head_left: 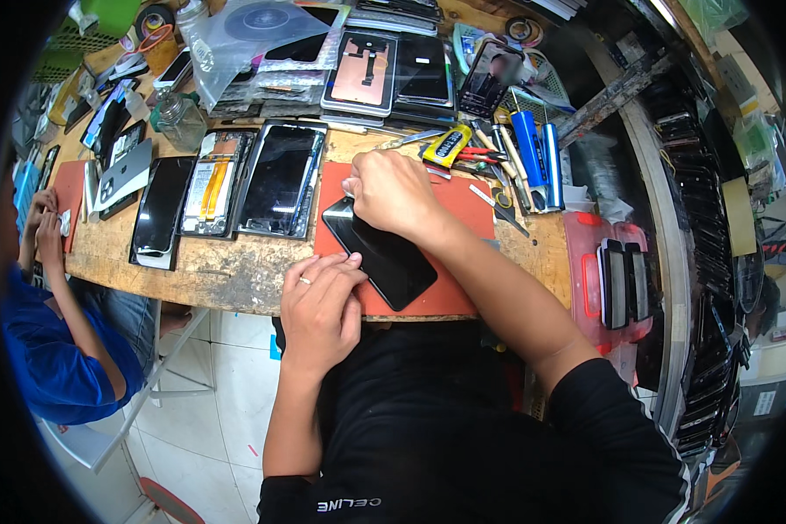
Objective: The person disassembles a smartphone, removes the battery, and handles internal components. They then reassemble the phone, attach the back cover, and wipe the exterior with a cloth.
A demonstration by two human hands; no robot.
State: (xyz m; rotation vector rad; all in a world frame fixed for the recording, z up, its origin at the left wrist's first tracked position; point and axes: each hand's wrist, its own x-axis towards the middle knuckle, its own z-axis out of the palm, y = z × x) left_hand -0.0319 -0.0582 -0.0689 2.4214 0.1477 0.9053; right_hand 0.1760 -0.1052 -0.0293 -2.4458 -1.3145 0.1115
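Observation:
A black smartphone point(384, 260) lies slantwise on an orange-red mat point(458, 293) at the bench's front edge, its dark glossy face up. My left hand point(320, 301), with a ring on one finger, holds the phone by its left edge, fingers bent and fingertips against the rim. Over the phone's far end, my right hand point(393, 194) is closed, its fingers curled tightly together. Whatever those fingers pinch is hidden beneath the hand.
Left of the mat lie an opened phone point(208, 196) and other phones point(279, 179). A yellow tool point(448, 146), red-handled pliers point(489, 155) and blue screwdrivers point(527, 147) lie beyond my right hand. A co-worker in a blue shirt point(70, 349) sits at left.

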